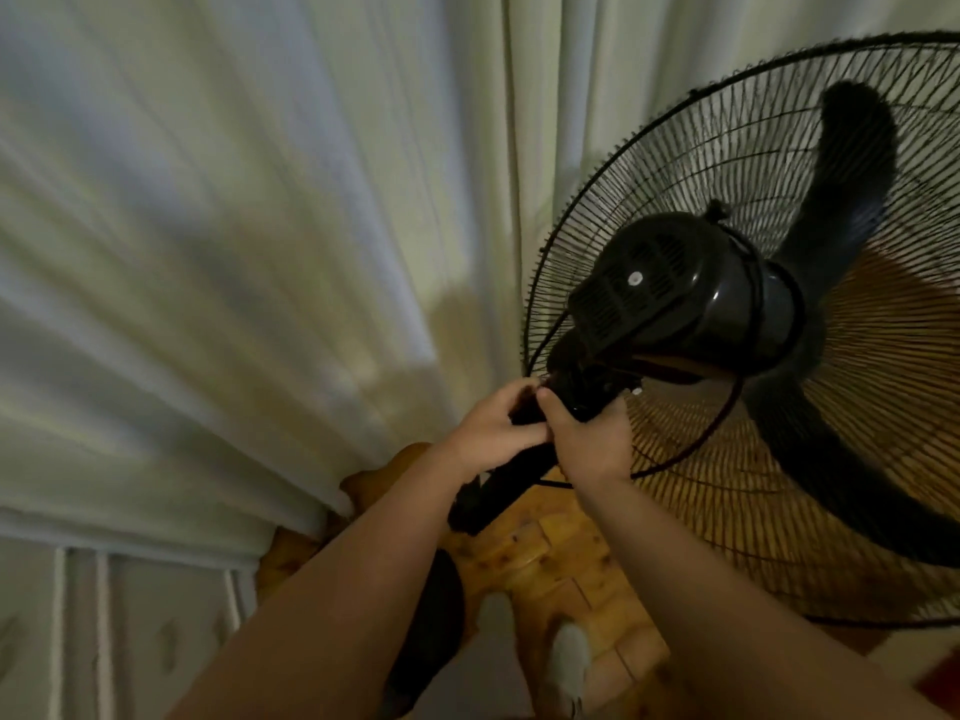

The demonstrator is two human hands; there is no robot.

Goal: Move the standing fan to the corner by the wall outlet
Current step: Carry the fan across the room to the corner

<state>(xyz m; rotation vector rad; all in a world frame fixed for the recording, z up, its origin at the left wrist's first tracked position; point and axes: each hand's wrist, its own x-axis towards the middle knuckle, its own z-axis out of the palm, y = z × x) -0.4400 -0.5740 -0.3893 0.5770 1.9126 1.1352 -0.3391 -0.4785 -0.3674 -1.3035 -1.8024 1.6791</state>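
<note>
At the neck, just under the motor housing: both hands meet on the standing fan (737, 324), one beside the other.
Left hand (493, 433): fingers curled round the upper pole from the left; the grip is closed on the fan.
Right hand (589, 441): wrapped round the black neck joint from the right, thumb over the top, touching the left hand; the grip is likewise closed on the fan.
Reason for the hold: judged a carrying grasp; taking the fan high, close under the heavy head, should keep the top from swinging while the stand is lifted or dragged.
Pole (498, 491): black, slanting down and left from the hands, so the fan appears tilted toward the person.
Base (434, 615): a dark rounded shape low between the forearms; whether it touches the floor cannot be told.
Fan head: wire cage and dark blades face away, to the right of the hands.
Curtain (234, 226): pale folds hang just beside the fan on the left.
Floor (545, 553): wood parquet; a foot (569, 662) stands near the base.
Wall outlet: not visible, so the distance left to the corner is unknown.
</note>
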